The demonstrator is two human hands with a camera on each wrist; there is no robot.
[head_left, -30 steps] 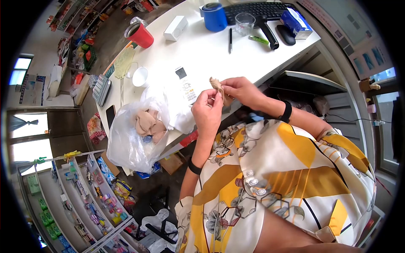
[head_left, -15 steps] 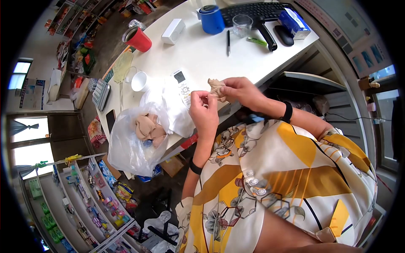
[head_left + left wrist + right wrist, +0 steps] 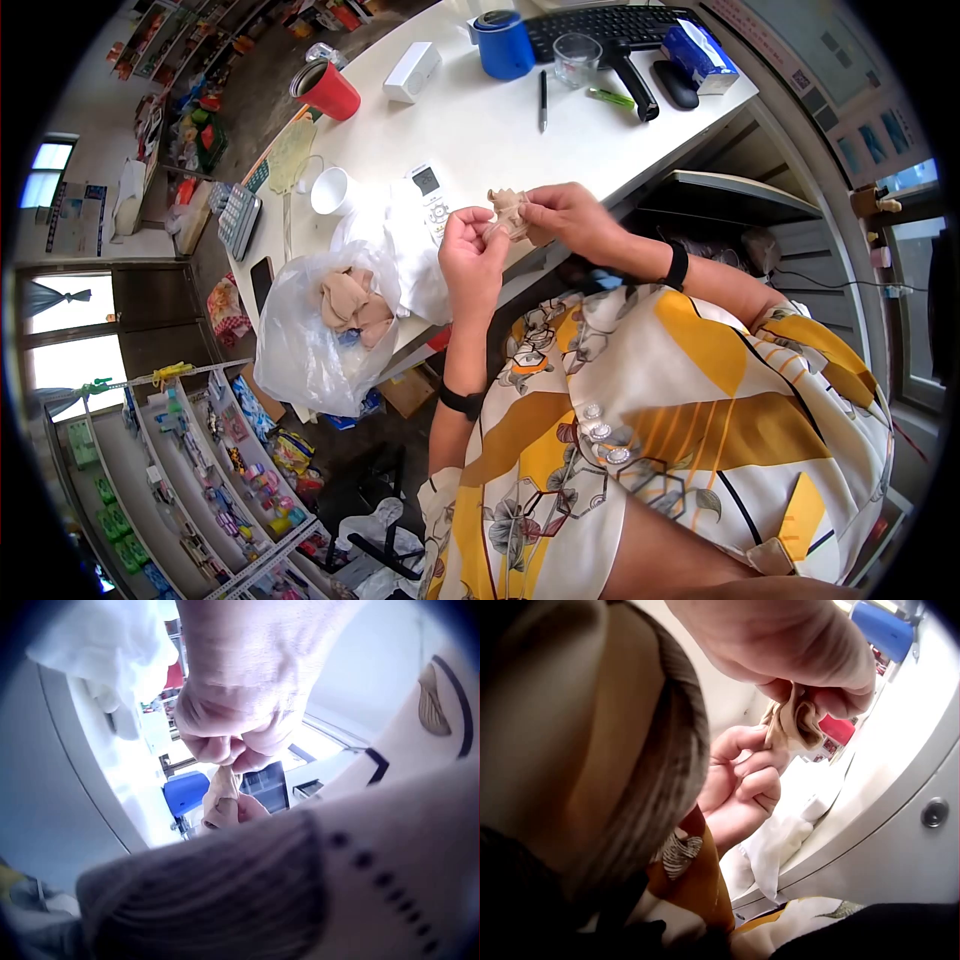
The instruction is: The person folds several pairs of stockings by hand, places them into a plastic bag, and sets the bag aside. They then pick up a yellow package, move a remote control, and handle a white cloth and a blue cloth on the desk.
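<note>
A bunched piece of thin beige cloth (image 3: pixel 508 208) is stretched between both hands above the front edge of the desk. On its left side, my left hand (image 3: pixel 472 262) pinches the edge between thumb and fingers. My right hand (image 3: pixel 575 218) grips the opposite side, thumb on top. The right wrist view shows the cloth (image 3: pixel 791 724) in folds with a rolled edge, its upper end inside the right hand's curled fingers. More beige fabric (image 3: pixel 352 300) lies in a clear plastic bag (image 3: pixel 300 350) to the left of the left hand.
Near the left hand on the white desk (image 3: pixel 480 120) are a white remote control (image 3: pixel 428 182), a white cup (image 3: pixel 331 192) and white cloth or plastic (image 3: pixel 385 235). Farther back stand a red cup (image 3: pixel 330 92), a white box (image 3: pixel 412 72), a blue container (image 3: pixel 503 48) and a barcode scanner (image 3: pixel 632 85).
My left hand has shifted a little left and down. The beige cloth, earlier held as a narrow upright bunch, is now more spread between the hands. The right hand stays nearly in place.
</note>
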